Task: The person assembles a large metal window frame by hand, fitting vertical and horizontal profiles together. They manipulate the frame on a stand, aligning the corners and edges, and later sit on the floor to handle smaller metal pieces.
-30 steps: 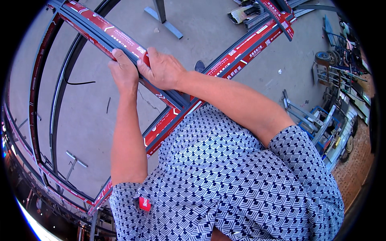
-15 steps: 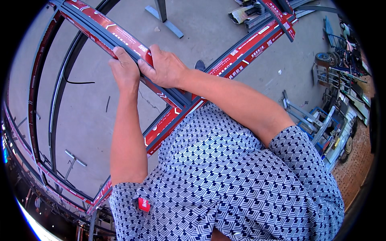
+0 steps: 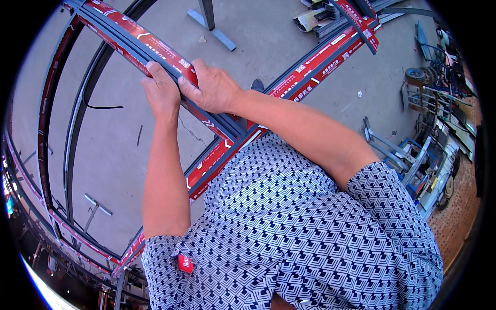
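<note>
A dark grey metal window frame, covered in red printed film, spans the view in front of me. Its crossbar runs from the upper left down to a longer rail near my waist. My left hand is closed round the crossbar, thumb along its top. Right beside it, my right hand wraps over the same bar, its thumb pointing at the left hand. The undersides of both grips are hidden. Where the crossbar meets the rail, a corner joint shows just below my right wrist.
Curved side bars of the frame bend down the left. A metal stand foot rests on the concrete floor at the top. Metal profiles lie at the upper right; a wheeled cart and scrap stand along the right. A thin black strip hangs at left.
</note>
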Demonstrator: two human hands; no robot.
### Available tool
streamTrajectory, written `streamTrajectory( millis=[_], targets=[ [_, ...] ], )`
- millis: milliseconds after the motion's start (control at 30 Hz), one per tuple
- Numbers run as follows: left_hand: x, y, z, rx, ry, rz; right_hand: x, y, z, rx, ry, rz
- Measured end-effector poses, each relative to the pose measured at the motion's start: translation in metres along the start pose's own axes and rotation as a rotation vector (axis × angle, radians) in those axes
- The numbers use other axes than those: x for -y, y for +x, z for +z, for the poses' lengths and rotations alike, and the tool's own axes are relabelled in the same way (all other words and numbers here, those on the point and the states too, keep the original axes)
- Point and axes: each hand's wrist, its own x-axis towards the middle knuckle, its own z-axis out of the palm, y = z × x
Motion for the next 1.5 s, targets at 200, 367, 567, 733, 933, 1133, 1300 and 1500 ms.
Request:
streamTrajectory(
  millis=[200, 367, 567, 733, 933, 1133, 1300, 1500],
  targets=[
    [0.001, 0.002, 0.003, 0.006, -0.01, -0.025, -0.005, 0.004, 0.004, -0.025, 0.007, -0.009],
    [0.01, 0.006, 0.004, 0.005, 0.025, -0.067, -0.006, 0.004, 0.004, -0.03, 0.015, 0.006],
    [0.008, 0.006, 0.005, 0.015, 0.061, -0.094, -0.004, 0.003, 0.004, -0.043, 0.023, 0.006],
    [0.024, 0.013, 0.008, 0.021, 0.005, -0.103, -0.007, 0.004, 0.006, -0.069, -0.035, -0.02],
    [0.025, 0.013, 0.007, 0.033, 0.031, -0.079, -0.011, 0.005, 0.008, -0.048, 0.031, 0.002],
    [0.025, 0.011, 0.007, 0.048, -0.041, -0.034, -0.008, -0.001, -0.005, 0.041, -0.062, 0.02],
    [0.004, -0.001, 0.003, -0.005, 0.087, -0.037, -0.025, -0.014, -0.033, -0.162, -0.055, -0.046],
    [0.008, -0.003, -0.002, -0.068, 0.12, -0.116, -0.077, -0.004, -0.183, -0.731, -0.585, -0.196]
  ],
)
